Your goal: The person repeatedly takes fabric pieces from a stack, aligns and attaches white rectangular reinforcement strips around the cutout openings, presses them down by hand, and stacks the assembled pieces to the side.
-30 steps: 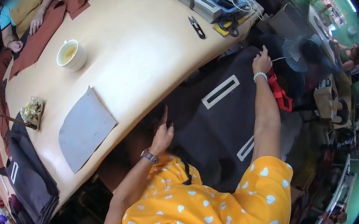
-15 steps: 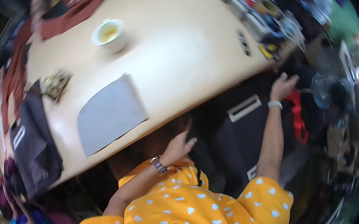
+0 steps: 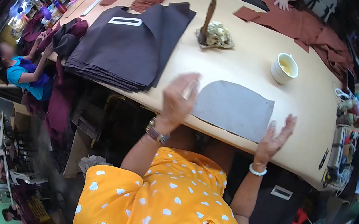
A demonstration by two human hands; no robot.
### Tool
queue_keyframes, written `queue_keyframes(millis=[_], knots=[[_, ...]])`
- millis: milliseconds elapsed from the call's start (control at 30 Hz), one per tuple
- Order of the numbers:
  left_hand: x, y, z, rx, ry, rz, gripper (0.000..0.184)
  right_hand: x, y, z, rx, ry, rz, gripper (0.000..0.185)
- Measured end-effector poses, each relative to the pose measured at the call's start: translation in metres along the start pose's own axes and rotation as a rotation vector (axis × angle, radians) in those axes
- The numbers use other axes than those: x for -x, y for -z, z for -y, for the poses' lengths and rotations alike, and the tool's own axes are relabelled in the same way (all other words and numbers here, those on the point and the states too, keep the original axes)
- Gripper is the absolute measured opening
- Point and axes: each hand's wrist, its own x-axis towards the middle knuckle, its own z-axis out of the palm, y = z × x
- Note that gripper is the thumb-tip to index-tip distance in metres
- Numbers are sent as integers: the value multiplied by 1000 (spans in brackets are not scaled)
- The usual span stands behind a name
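A flat grey panel (image 3: pixel 235 110) with a rounded far side lies near the front edge of the table. My left hand (image 3: pixel 179 97), with a watch on its wrist, is over the table edge just left of the panel. It is slightly blurred, its fingers are bent and apart from the thumb, and I see nothing held. My right hand (image 3: pixel 275 139), with a white bead bracelet, is at the panel's right corner, its fingers spread and free. Whether it touches the panel I cannot tell. Left of my left hand is a stack of dark fabric pieces (image 3: pixel 115 52).
A wooden-handled brush (image 3: pixel 207 21) stands on a crumpled plastic wrapping (image 3: pixel 219 36). A white cup (image 3: pixel 278 72) holds yellowish liquid. Reddish-brown fabric (image 3: pixel 306 27) lies along the far side, by another person's hand (image 3: pixel 280 0). Another person (image 3: pixel 34 72) in blue is at the left.
The view has swung left. My right hand has come from the dark fabric at the right to the panel's corner, and my left hand has risen from near my lap to over the table edge.
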Motion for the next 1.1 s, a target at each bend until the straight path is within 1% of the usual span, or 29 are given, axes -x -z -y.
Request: queue_keyframes(millis=[33,100,133,200,267,300,400,433,533,600,633,667,733,800,833,867,900,933,1000,1033,1067,1100], knots=[[-15,15,12,-149,-19,-72,22,3,-12,6,-37,-3,55,61],[-40,32,46,-413,18,-162,24,10,-22,12,72,3,127,61],[-49,35,63,-518,4,-164,25,14,-24,13,130,4,159,60],[-67,35,97,-717,-30,-168,26,12,-24,9,128,-8,138,59],[-74,24,138,-719,-35,-71,27,14,-24,6,159,-10,145,59],[-77,24,141,-720,-35,-24,28,14,-24,6,178,3,147,58],[-83,32,140,-538,238,105,33,14,-25,8,210,20,164,58],[-82,38,122,-573,223,133,37,14,-25,7,203,12,176,58],[-63,44,81,-559,-31,164,38,13,-27,3,248,38,180,59],[-46,39,48,-429,-146,256,37,15,-27,4,297,91,196,63],[-34,33,38,-340,-108,356,41,15,-29,9,321,132,209,65],[-22,25,28,-304,-175,396,41,15,-32,16,347,173,220,67],[0,8,13,-232,-235,558,39,12,-42,46,121,38,343,79],[23,-11,1,-209,-305,643,35,8,-54,65,-7,-99,446,81],[39,-26,-11,-179,-312,659,30,6,-53,66,39,-150,451,80],[48,-29,-17,-185,-333,749,29,1,-58,66,63,-188,471,79],[54,-31,-27,-127,-344,754,29,-5,-59,64,84,-226,493,78],[60,-35,-36,-72,-352,757,29,-8,-57,56,128,-211,437,76],[74,-45,-54,68,-372,747,36,-10,-50,33,211,-179,331,73],[78,-47,-62,136,-375,757,47,-14,-46,23,144,-208,260,69],[83,-53,-64,217,-386,762,53,-19,-37,19,158,-254,238,63],[80,-50,-68,265,-397,753,53,-25,-28,12,222,-231,228,63]])
